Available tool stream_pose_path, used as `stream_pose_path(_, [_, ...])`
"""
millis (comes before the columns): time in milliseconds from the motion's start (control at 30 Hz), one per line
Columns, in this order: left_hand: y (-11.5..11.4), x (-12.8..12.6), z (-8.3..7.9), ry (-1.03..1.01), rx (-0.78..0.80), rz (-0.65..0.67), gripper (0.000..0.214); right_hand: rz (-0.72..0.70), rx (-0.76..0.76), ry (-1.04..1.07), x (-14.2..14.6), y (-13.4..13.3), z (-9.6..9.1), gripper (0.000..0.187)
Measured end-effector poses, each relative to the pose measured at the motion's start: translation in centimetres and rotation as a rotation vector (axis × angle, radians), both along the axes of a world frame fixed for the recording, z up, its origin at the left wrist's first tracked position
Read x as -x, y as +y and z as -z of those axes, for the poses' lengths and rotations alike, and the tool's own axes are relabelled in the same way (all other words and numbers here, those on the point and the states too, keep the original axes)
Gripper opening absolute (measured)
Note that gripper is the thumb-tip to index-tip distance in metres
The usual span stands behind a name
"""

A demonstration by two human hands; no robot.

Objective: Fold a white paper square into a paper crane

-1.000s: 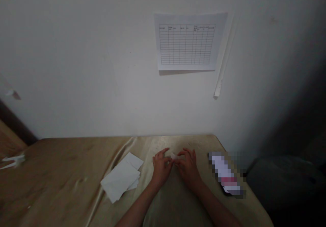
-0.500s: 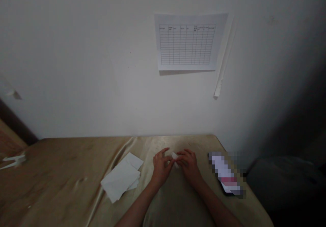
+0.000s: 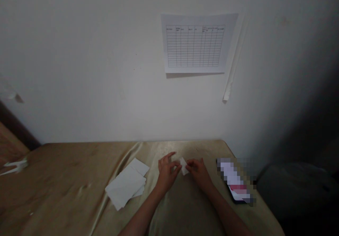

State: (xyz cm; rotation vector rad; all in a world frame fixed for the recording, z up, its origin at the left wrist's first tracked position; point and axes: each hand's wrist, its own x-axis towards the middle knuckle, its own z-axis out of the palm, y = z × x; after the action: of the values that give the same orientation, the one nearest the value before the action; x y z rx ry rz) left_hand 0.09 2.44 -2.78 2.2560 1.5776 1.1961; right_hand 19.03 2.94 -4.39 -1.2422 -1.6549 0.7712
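Observation:
A small folded piece of white paper [image 3: 184, 166] is held upright between my two hands, over the tablecloth. My left hand [image 3: 167, 170] pinches its left edge between thumb and forefinger, with the other fingers raised and apart. From the right, my right hand [image 3: 199, 171] grips the opposite edge with thumb and fingertips, its remaining fingers curled in. To the left of my hands lies a loose stack of white paper sheets [image 3: 125, 186], fanned out at an angle.
A phone [image 3: 235, 183], partly blurred out, lies at the table's right side. Gold satin cloth [image 3: 66, 179] with creases covers the table. A printed table sheet [image 3: 196, 48] hangs on the wall behind. At far left rests a white object [image 3: 16, 166] I cannot make out.
My right hand has shifted slightly right and its fingers have curled in. More of the folded paper now shows between my hands. My left hand has barely moved.

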Motion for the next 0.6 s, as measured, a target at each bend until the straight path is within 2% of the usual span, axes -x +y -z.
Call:
stream_pose_path(267, [0.02,-0.07,0.14,-0.017,0.05,0.001,0.011,0.049,-0.081,-0.038,-0.15,-0.28,-0.03,0.027])
stream_pose_path(400, [-0.06,-0.05,0.34,0.001,0.052,-0.011,0.012,0.019,-0.069,-0.07,-0.13,-0.44,-0.24,0.027])
stream_pose_path(600, [-0.41,-0.43,-0.06,0.051,0.111,-0.066,0.01,0.115,-0.098,-0.146,0.03,-0.45,-0.17,0.023])
